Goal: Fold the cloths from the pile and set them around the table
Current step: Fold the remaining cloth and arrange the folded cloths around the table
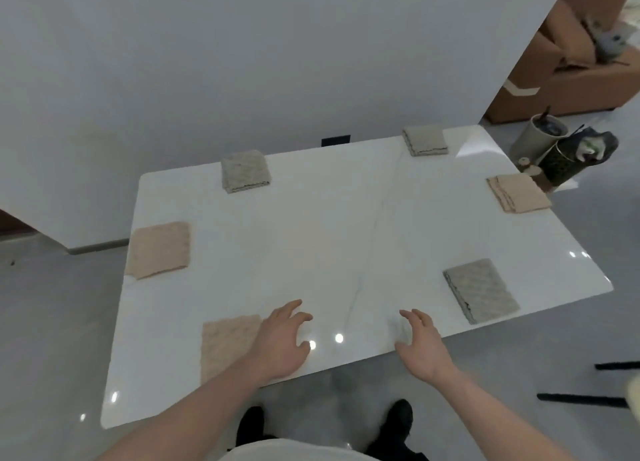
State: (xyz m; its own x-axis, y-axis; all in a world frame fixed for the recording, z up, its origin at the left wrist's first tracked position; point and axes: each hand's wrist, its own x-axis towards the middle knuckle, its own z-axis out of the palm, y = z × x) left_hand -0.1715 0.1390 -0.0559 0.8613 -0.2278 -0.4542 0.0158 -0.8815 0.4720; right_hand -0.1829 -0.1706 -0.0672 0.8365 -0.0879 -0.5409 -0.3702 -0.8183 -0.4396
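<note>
Six folded cloths ring the white table (311, 238): beige cloth (227, 348) at near edge under left forearm, beige (158, 250) at left end, grey (245, 171) and grey (425, 140) at far edge, beige (518, 193) at right end, grey (481, 295) near-right. Left hand (284, 341) and right hand (420, 348) over near edge, fingers loosely spread, holding nothing. Cardboard boxes (561, 69) beyond table's far-right corner; grey wall, grey floor.

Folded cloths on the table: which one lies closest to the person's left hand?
The beige cloth at the near left edge; the left hand is right beside it. The other five cloths sit well away around the edges.
</note>
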